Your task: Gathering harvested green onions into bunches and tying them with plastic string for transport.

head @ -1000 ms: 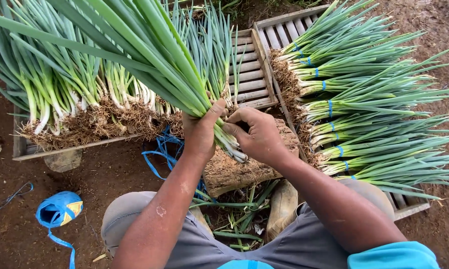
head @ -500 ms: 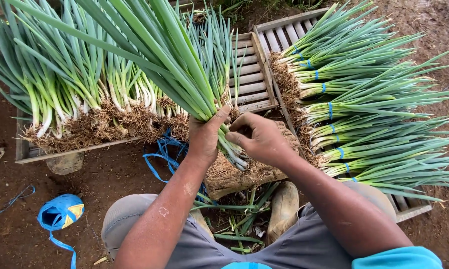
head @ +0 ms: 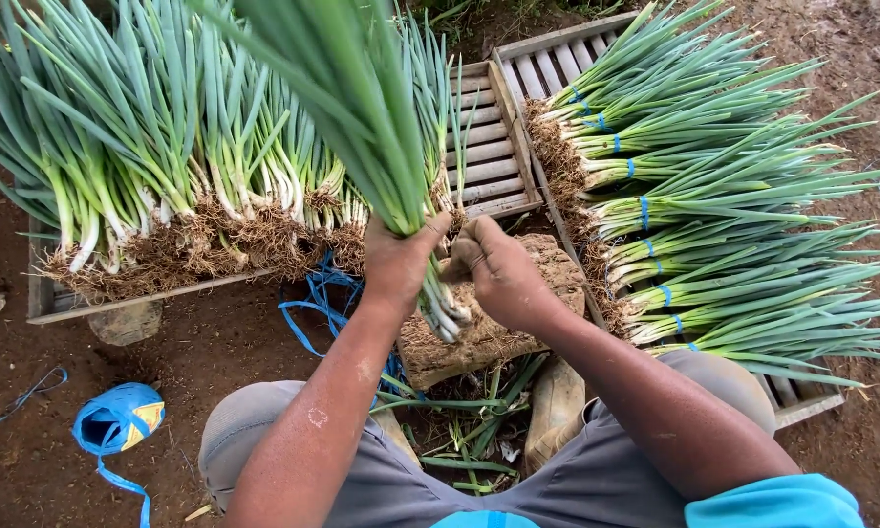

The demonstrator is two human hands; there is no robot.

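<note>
1. A seated person's left hand (head: 396,264) clamps a fresh bunch of green onions (head: 362,127) just above the white bases, leaves fanning up toward the camera.
2. The right hand (head: 498,269) closes around the same stems beside it; whether it holds a tie is hidden by the fingers.
3. Finished work: the tied bundles (head: 713,196), each cinched with blue strip, lie stacked on the wooden slat crate (head: 528,73) at right.
4. Work remaining: the loose onions (head: 166,166), roots matted with brown soil, fill the left crate (head: 98,305), the larger heap.
5. A roll of blue plastic twine (head: 117,420) sits on bare dirt; a fibrous wooden block (head: 479,337) stands below the hands.
</note>
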